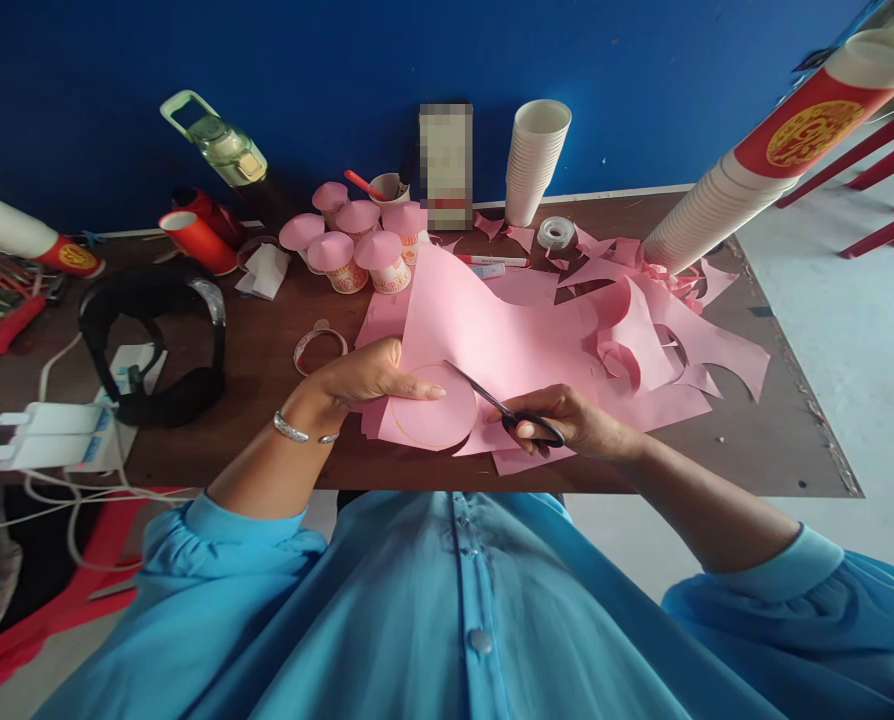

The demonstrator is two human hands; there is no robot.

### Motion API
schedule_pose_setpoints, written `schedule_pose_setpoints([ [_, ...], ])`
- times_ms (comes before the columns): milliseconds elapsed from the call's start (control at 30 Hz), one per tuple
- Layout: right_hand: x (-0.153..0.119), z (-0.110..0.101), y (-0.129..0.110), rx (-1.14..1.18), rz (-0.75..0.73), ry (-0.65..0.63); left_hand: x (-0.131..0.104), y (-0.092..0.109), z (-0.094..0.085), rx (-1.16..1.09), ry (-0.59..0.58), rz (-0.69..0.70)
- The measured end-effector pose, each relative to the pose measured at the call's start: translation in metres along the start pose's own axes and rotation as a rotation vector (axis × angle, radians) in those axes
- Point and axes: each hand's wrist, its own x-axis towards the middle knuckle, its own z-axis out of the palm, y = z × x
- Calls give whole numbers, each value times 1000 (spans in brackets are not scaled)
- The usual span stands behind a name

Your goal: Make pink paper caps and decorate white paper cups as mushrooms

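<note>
My left hand (376, 378) pinches a large sheet of pink paper (492, 330), thumb on top and fingers beneath. Under the thumb, a drawn circle (436, 415) shows near the sheet's front corner. A pair of black-handled scissors (533, 425) is in my right hand (574, 425), fingers in the handles. Its blades point up and left, and their tips lie at the circle's upper right edge. The paper is cut along the circle's right side. Pink sheets and cut scraps (717, 345) spread beneath and to the right.
Several paper cups with pink cone tops (332, 255) stand at the back. Stacked white cups (537, 160) and a tall cup stack (706, 200) rise behind the paper. Clear tape (556, 233) lies between them. At left are a black neck-worn device (154, 400), power strip and cables.
</note>
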Motion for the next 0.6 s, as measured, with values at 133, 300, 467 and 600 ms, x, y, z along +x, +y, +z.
schedule_pose_setpoints([
  [133,1,0,-4,-23,7,-3,-1,1,-1,12,-59,-8],
  [300,3,4,-4,-21,2,57,0,2,0,-12,10,-28],
  [467,8,11,0,41,-10,191,-8,-12,11,-203,236,73],
  [600,13,15,4,113,-42,269,-23,-32,33,-325,333,183],
])
